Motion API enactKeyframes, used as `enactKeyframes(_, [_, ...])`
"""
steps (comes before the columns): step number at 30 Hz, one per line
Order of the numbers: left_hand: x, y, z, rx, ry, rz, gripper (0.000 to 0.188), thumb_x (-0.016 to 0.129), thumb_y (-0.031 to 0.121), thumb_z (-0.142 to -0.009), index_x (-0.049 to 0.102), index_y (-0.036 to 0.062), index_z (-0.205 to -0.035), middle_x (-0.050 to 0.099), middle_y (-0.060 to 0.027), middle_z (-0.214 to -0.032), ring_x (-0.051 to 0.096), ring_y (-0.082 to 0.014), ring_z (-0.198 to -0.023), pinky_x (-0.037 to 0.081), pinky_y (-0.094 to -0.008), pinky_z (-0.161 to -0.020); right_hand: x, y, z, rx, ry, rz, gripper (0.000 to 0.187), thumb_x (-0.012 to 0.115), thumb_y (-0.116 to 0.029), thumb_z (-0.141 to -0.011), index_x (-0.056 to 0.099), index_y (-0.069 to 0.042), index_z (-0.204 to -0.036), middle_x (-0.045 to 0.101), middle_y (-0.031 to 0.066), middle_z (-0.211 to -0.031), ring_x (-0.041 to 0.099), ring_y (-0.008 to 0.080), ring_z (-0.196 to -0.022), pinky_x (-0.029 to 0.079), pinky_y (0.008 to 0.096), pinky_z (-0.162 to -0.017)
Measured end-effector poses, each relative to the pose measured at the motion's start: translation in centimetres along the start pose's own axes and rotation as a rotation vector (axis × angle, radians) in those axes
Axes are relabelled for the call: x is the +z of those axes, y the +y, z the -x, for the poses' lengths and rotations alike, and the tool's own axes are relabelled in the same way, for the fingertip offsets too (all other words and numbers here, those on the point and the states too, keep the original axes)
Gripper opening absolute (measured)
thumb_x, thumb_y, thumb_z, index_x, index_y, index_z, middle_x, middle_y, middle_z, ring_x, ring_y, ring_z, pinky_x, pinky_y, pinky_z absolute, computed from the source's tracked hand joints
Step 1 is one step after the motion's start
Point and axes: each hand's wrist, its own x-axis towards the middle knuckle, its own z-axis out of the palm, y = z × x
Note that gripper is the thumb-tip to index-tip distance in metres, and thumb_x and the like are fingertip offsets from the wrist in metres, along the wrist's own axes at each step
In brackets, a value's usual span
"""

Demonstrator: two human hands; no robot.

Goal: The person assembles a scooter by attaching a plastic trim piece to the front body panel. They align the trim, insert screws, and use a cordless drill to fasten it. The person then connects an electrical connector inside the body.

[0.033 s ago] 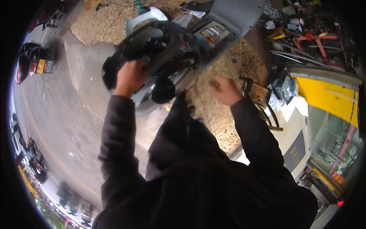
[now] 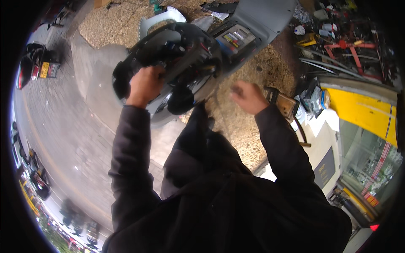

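A dark vehicle body (image 2: pixel 126 63), possibly a motor scooter's, with glossy black panels and exposed inner parts, stands in front of me. Over its left side, my left hand (image 2: pixel 145 84) is closed in a fist; a dark end shows by the thumb, but what it belongs to is unclear. A black rounded part (image 2: pixel 180 100) lies to the right of that hand. My right hand (image 2: pixel 249 97) is held apart from the body, above the gravelly ground, with fingers curled. Something small and dark shows at its fingertips, too blurred to name.
Behind the body is a compartment with a battery-like box (image 2: pixel 237 38) under a raised grey panel (image 2: pixel 265 17). A small wooden stool (image 2: pixel 284 105) stands beside my right hand. Metal scrap and a red frame (image 2: pixel 352 48) lie at the far right, near a yellow panel (image 2: pixel 358 109).
The whole view has shifted very slightly, and the stool and yellow panel sit a little differently in it. Both hands keep nearly the same places and poses.
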Motion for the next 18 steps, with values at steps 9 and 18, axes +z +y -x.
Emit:
enactKeyframes(9, [2.1,-1.1,-4.7,0.015,-0.027,0.106,0.020,0.068,0.013,-0.079,0.076,0.0118,-0.097,0.070,-0.0149,-0.090,0.069,-0.0356,-0.089,0.056,-0.0460,-0.078,-0.8,-4.8,-17.3,-0.244,-0.190,0.183,0.025,0.071,-0.016,-0.090,0.065,0.001,-0.108,0.071,0.0184,-0.099,0.070,0.0355,-0.093,0.055,0.0424,-0.082])
enactKeyframes(18, [2.6,-4.5,-6.2,-0.085,-0.208,0.527,0.031,0.065,0.001,-0.076,0.073,-0.0008,-0.106,0.074,-0.0177,-0.098,0.072,-0.0288,-0.093,0.054,-0.0349,-0.085,6.3,-5.9,-24.4,-0.441,-0.700,0.496,0.033,0.067,-0.018,-0.088,0.069,-0.008,-0.120,0.070,0.0151,-0.112,0.063,0.0349,-0.115,0.047,0.0472,-0.101])
